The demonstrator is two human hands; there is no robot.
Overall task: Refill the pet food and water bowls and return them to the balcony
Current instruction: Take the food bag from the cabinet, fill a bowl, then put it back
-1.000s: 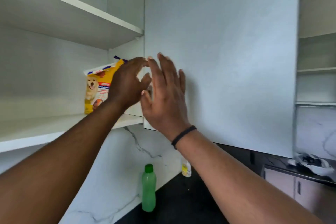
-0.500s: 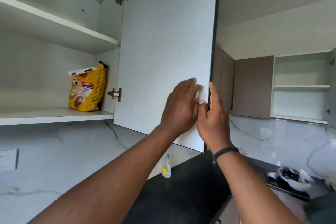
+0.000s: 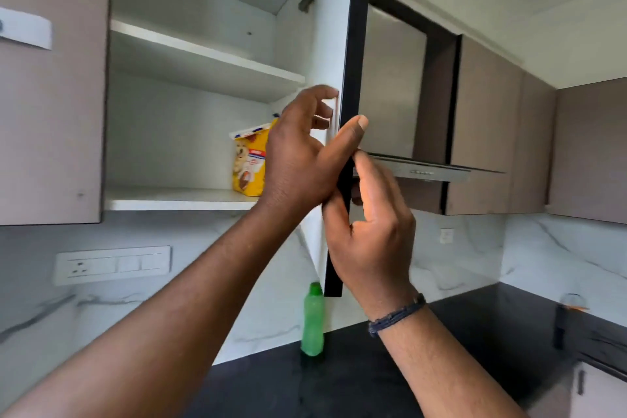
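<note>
A yellow pet food bag (image 3: 248, 164) with a dog picture stands upright on the lower shelf (image 3: 176, 198) of the open wall cabinet, at its right end. The cabinet door (image 3: 349, 44) is seen nearly edge-on, its dark edge facing me. My left hand (image 3: 298, 153) grips the door's edge, fingers on the white inner face and thumb across the dark edge. My right hand (image 3: 369, 231) holds the same edge just below, fingers wrapped behind it. My left hand partly hides the bag. No bowls are in view.
A green bottle (image 3: 312, 319) stands on the black counter (image 3: 441, 349) below the door. A chimney hood (image 3: 427, 170) hangs to the right, brown wall cabinets beyond it. A switch panel (image 3: 112, 264) sits on the marble backsplash. The upper shelf (image 3: 203, 58) holds nothing.
The door has swung from facing me to nearly edge-on. Both hands slid to its free edge and now grip it. My view has shifted left, showing the bag and green bottle again.
</note>
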